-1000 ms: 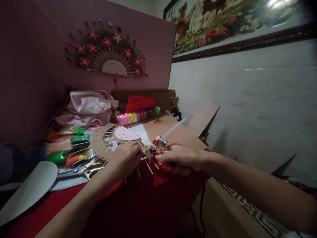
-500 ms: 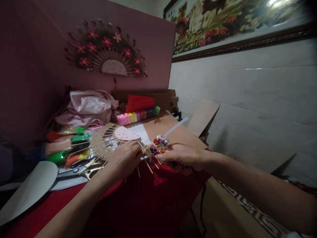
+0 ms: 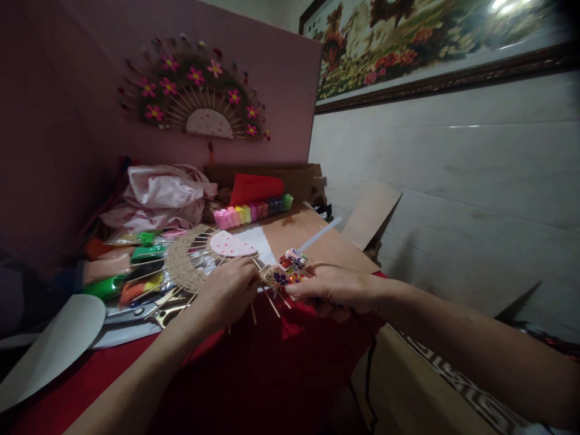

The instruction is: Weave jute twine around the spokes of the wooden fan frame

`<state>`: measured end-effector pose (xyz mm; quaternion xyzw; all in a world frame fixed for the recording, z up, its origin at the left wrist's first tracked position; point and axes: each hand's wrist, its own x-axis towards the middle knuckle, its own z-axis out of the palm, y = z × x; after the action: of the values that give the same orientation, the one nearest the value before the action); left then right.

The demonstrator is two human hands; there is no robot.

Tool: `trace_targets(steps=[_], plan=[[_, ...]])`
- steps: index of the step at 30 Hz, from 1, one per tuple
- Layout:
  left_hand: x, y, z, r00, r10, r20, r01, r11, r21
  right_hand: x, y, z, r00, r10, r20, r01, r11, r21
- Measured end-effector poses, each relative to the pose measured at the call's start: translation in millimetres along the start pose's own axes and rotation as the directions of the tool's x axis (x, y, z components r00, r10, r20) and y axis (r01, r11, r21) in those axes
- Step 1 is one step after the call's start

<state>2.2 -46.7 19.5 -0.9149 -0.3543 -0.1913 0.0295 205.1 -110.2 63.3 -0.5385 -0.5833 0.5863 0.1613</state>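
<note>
A half-round fan (image 3: pixel 185 257) of thin wooden sticks, with a band of woven jute twine and a white centre with pink dots, lies at the table's edge. My left hand (image 3: pixel 233 290) is closed on the near end of the woven band, its fingertips partly hidden. In my right hand (image 3: pixel 333 287) is a hot glue gun (image 3: pixel 290 269) covered with coloured decorations. A translucent glue stick (image 3: pixel 319 234) sticks out of its back. The gun's nose points left, close to my left fingertips, and a dark cord hangs below. Bare stick ends poke out beneath my hands.
Scissors (image 3: pixel 136 314) and a white oval board (image 3: pixel 58 344) lie left on the red cloth (image 3: pixel 235 380). Behind are bagged clay packets (image 3: pixel 109 269), a row of coloured packs (image 3: pixel 254 211), pink dotted fabric (image 3: pixel 163 193) and cardboard (image 3: pixel 312 232). A finished fan (image 3: pixel 199 84) hangs above.
The glue gun and its stick have shifted very slightly left and down. My left hand and the fan stay in place.
</note>
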Motion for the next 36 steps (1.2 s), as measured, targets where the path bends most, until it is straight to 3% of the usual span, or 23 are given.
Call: trace_targets(steps=[28,36], plan=[[-1.3,1.6,-1.9,1.000,-0.016,0.011,0.015,1.000,0.025,-0.1,2.5,-1.4,0.997,-0.076,0.019,0.074,0.995,0.067],[-1.7,1.7,-2.1,1.000,-0.022,0.016,0.021,1.000,0.021,3.3,6.2,-2.1,0.999,-0.037,0.016,0.035,0.994,0.108]])
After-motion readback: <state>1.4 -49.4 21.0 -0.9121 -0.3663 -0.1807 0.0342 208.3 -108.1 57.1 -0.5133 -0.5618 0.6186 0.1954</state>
